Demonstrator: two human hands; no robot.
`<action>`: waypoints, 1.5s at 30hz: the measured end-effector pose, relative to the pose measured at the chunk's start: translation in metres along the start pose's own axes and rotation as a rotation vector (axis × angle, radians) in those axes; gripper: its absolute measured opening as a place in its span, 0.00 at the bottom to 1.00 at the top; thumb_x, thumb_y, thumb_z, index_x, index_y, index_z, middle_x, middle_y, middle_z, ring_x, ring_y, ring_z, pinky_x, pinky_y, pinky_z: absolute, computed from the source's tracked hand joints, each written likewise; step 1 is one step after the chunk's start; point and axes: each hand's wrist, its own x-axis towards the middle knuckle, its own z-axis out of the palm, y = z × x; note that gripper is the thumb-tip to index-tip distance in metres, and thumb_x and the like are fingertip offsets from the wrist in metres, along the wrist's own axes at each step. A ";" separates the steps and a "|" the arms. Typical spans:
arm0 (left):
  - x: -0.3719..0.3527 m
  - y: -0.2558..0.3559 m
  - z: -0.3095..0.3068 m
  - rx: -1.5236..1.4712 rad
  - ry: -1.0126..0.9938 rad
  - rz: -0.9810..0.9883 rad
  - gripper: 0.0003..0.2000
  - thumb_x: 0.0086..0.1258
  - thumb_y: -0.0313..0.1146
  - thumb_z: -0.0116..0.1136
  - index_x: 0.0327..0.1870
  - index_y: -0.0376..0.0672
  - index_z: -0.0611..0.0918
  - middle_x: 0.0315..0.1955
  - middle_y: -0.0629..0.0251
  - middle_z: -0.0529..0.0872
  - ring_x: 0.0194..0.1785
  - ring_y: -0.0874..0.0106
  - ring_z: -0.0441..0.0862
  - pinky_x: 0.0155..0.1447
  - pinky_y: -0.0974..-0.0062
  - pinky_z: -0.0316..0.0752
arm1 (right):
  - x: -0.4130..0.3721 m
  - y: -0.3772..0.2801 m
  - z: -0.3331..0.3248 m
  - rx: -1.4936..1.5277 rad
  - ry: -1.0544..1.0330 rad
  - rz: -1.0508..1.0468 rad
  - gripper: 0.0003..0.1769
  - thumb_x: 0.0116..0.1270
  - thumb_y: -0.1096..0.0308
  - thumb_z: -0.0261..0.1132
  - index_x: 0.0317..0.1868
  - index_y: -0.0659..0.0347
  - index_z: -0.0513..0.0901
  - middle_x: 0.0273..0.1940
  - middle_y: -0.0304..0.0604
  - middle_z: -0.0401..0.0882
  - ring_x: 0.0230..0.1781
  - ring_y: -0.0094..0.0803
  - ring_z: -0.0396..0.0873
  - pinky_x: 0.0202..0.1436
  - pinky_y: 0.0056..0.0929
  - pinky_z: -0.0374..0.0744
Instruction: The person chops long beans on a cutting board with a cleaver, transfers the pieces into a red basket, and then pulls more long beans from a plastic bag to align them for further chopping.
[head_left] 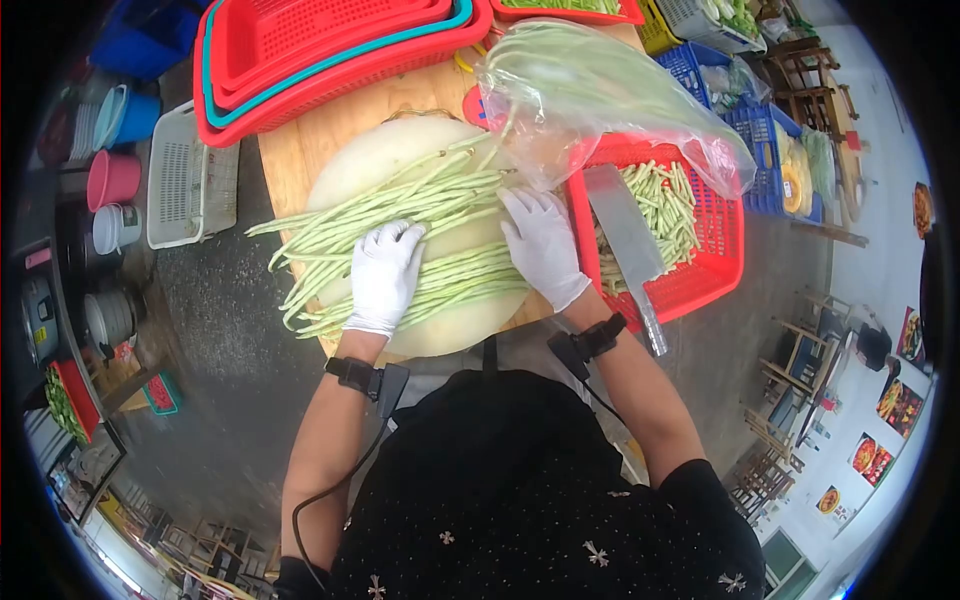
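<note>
Long green beans (450, 200) lie in two loose bunches across a round pale cutting board (440, 335). My left hand (385, 277), in a white glove, rests on the beans with its fingers curled and pressed together; what is under the fingertips is hidden. My right hand (543, 245), also gloved, is at the right ends of the beans with its fingers apart. Beside it, a cleaver (625, 225) lies over a red basket (720, 240) holding cut bean pieces (665, 205). A clear plastic bag (600, 90) of long beans lies above the board, partly over the basket.
Stacked red and teal baskets (330, 60) stand at the wooden table's (285, 150) upper left. A white crate (190, 180) is on the floor at left. Blue crates (765, 150) stand at right. Another red basket (630, 12) sits at the top edge.
</note>
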 end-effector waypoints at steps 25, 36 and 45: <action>-0.049 -0.019 -0.019 -0.044 -0.004 -0.013 0.12 0.72 0.31 0.74 0.54 0.53 0.94 0.46 0.69 0.93 0.48 0.62 0.88 0.57 0.63 0.79 | -0.030 -0.001 0.007 0.224 0.028 0.146 0.05 0.70 0.73 0.70 0.45 0.58 0.86 0.40 0.50 0.86 0.45 0.53 0.86 0.52 0.50 0.81; -0.052 -0.016 -0.010 -0.250 0.060 -0.206 0.08 0.72 0.24 0.71 0.49 0.45 0.93 0.45 0.62 0.95 0.50 0.57 0.89 0.59 0.61 0.79 | -0.034 0.000 0.001 0.348 0.043 0.263 0.09 0.69 0.80 0.64 0.43 0.63 0.90 0.43 0.54 0.89 0.49 0.54 0.87 0.56 0.47 0.83; -0.039 0.012 -0.014 -0.239 0.020 -0.081 0.13 0.75 0.29 0.71 0.58 0.44 0.90 0.54 0.58 0.93 0.59 0.54 0.88 0.69 0.55 0.80 | -0.041 -0.006 0.004 0.449 0.104 0.393 0.14 0.74 0.78 0.64 0.56 0.63 0.88 0.50 0.57 0.88 0.52 0.56 0.86 0.59 0.47 0.83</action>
